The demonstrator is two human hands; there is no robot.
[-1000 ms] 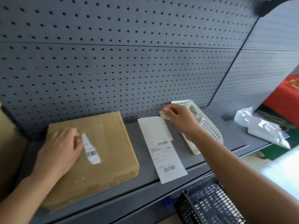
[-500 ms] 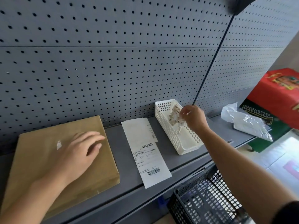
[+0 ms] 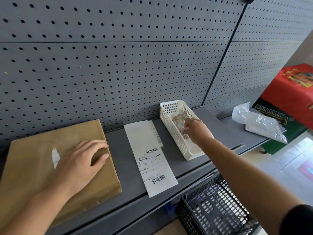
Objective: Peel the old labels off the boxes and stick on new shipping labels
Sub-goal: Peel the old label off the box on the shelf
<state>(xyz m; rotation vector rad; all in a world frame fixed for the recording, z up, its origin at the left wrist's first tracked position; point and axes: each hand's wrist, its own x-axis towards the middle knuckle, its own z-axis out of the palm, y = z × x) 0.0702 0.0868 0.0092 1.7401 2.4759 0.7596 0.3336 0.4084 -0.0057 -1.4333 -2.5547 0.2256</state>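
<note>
One flat brown box [image 3: 50, 160] lies at the left end of the grey shelf [image 3: 208, 122], its back edge near the pegboard wall [image 3: 118, 65]. A single torn white scrap of old label [image 3: 55, 157] remains stuck on its top. The left hand [image 3: 79, 164] rests palm down on the box just right of that scrap, fingers loosely curled and gripping nothing.

One long white sheet of new shipping labels [image 3: 150, 156], showing two barcodes, lies flat on the shelf just right of the box, its near end at the shelf's front edge.

Right of the sheet stands one white slotted basket [image 3: 171, 126], angled from the wall toward the front edge, holding a heap of crumpled peeled scraps [image 3: 179, 118]. The right hand [image 3: 197, 130] reaches into it, fingertips among the scraps; whether they pinch anything cannot be told.

At the shelf's right end lies one crinkled plastic bag [image 3: 259, 122], beside a red carton [image 3: 291, 94]. Below the front edge sits one black mesh basket [image 3: 215, 206].
</note>
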